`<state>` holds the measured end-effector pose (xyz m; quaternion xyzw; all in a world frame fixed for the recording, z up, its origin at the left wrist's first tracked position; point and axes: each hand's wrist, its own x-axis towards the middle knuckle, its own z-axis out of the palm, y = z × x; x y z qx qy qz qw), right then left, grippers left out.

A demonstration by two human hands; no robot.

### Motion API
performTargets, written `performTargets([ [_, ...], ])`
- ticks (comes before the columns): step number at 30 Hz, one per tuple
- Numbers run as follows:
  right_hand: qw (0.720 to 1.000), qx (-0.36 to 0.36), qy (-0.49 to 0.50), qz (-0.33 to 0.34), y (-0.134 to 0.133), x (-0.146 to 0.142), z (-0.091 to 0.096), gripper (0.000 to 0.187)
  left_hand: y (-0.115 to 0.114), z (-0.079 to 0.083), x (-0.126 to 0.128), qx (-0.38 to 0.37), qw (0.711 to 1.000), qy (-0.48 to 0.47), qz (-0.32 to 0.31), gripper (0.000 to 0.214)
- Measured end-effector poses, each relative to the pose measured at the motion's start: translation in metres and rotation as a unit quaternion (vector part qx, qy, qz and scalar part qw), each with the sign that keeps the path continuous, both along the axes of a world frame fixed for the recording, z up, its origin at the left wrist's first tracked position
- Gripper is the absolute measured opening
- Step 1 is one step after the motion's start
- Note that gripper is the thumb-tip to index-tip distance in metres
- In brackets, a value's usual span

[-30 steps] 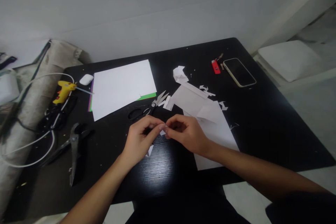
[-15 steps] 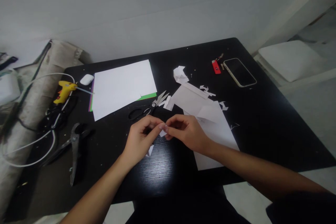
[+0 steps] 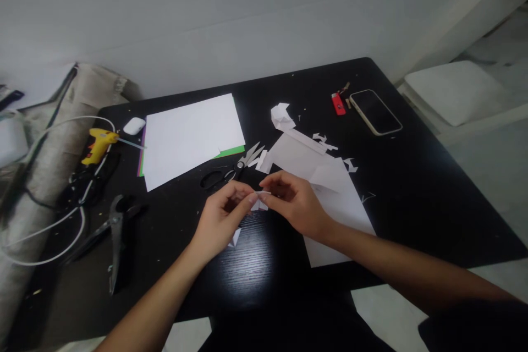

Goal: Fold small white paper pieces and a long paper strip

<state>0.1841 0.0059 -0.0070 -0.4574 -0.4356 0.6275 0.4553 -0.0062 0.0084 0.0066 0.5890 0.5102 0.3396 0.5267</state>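
Observation:
Both my hands meet over the middle of the black table (image 3: pixel 412 187), pinching one small folded piece of white paper (image 3: pixel 259 202) between their fingertips. My left hand (image 3: pixel 220 220) grips it from the left, fingers curled. My right hand (image 3: pixel 295 203) holds its right end, thumb and forefinger closed on it. A tip of the paper pokes out under my left palm. Black-handled scissors (image 3: pixel 231 170) lie just beyond my hands, blades open.
A stack of white, green and purple sheets (image 3: pixel 190 135) lies at the back left. Cut white sheets and scraps (image 3: pixel 330 187) spread under my right wrist. Pliers (image 3: pixel 115 231), a yellow glue gun (image 3: pixel 97 143) and cables sit left. A phone (image 3: pixel 375 111) and red lighter (image 3: pixel 338 103) rest far right.
My right hand has lifted slightly and shifted right, drawing the small paper piece open between the two hands. The left hand has stayed in place.

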Motion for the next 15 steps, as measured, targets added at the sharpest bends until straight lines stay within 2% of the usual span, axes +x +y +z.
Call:
performTargets([
  [4, 0.998, -0.031, 0.046, 0.004, -0.0007, -0.0002, 0.0005, 0.037, 0.0026, 0.0011, -0.0045, -0.011, 1.000, -0.015, -0.021, 0.017],
  [15, 0.998, -0.024, 0.051, 0.024, 0.0019, 0.0010, 0.0009, 0.027, 0.0013, 0.0053, -0.0027, -0.006, 1.000, -0.025, -0.014, 0.015],
])
